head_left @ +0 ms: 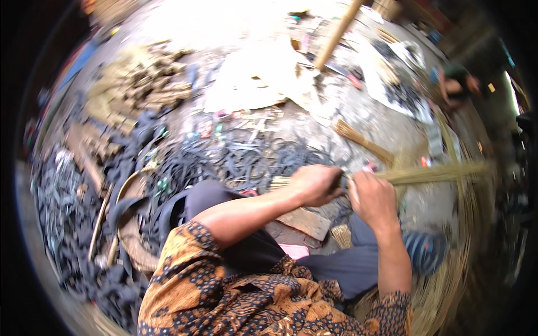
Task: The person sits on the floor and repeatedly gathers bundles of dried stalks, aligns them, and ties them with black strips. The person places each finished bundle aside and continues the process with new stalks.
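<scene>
A: What is being worked on?

B: A bundle of thin straw-coloured sticks (431,172), like broom bristles, lying level and running from the two hands out to the person's right. It is tight and narrow at the hands and looser farther out, where motion blurs it.

A: Where does it sit?

B: Off the ground, above the person's knees, just right of the picture's middle.

A: How do the hands hold it?

B: The left hand (315,183) is curled into a fist round the near end, knuckles up, forearm coming bare from the lower left across the lap. The right hand (372,197) is pressed close beside it, fingers wrapped round the same bundle, wrist bent, forearm rising from the lower right edge. Both grips are closed tight on the sticks; the two hands touch or nearly touch.

A: Is something dark between them?

B: There seems to be a dark band at the spot where the hands meet, but it is too small to tell.

A: And around them?

B: The person sits low, in a patterned orange and dark shirt (224,297) and grey trousers (342,269). The ground is grey and dusty concrete (381,120). A heap of black strips (246,159) lies ahead of the knees, with a pile of brown wood scraps (140,81) farther left, pale sheets of paper or cloth (263,78) beyond, and a wooden pole (338,33) leaning at the top. More loose sticks (364,143) lie near the bundle.
</scene>
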A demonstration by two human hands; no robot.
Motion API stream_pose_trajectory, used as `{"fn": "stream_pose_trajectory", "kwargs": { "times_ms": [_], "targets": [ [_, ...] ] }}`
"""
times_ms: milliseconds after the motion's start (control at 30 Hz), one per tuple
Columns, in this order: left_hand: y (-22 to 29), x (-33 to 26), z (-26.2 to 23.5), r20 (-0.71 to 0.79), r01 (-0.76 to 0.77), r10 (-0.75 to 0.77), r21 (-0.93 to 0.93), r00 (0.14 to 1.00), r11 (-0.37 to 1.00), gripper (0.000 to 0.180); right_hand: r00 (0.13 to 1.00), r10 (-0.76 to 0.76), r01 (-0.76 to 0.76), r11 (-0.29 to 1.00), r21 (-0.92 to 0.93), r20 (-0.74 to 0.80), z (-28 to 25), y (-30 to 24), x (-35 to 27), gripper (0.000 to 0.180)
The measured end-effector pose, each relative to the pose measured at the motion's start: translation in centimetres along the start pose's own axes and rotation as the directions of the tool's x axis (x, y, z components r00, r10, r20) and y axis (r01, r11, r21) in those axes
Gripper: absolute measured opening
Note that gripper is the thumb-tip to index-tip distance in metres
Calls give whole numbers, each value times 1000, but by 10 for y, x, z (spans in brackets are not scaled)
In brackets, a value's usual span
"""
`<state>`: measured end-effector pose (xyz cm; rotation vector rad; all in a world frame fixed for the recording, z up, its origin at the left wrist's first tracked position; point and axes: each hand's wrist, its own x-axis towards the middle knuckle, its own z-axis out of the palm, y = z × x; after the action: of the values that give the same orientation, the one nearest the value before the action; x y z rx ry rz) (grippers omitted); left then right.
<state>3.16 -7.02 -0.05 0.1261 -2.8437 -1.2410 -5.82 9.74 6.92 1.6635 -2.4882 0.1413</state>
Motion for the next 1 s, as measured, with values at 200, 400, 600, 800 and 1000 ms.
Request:
{"fn": "stream_pose_trajectory", "kwargs": {
  "times_ms": [200, 400, 600, 800, 1000],
  "targets": [
    [-15, 8, 7, 11, 155, -161, -338, 987, 928, 49, 965, 190, -252, 852, 459, 178, 7, 10, -13, 14],
    [0, 21, -4, 123, 171, -126, -841, 984, 513, 40, 960, 261, -145, 769, 622, -99, 41, 16, -30, 13],
    [11, 21, -14, -145, 51, -219, -715, 965, 698, 44, 797, 501, -138, 696, 704, -339, 75, -10, -6, 17],
    [5, 20, -12, -232, 68, -275, -636, 933, 769, 45, 750, 478, -172, 809, 562, -457, 76, -26, 8, 14],
    [3, 17, -12, -243, 70, -280, -628, 929, 775, 48, 715, 550, -311, 804, 507, -433, 72, -39, 16, 13]
  ]
}}
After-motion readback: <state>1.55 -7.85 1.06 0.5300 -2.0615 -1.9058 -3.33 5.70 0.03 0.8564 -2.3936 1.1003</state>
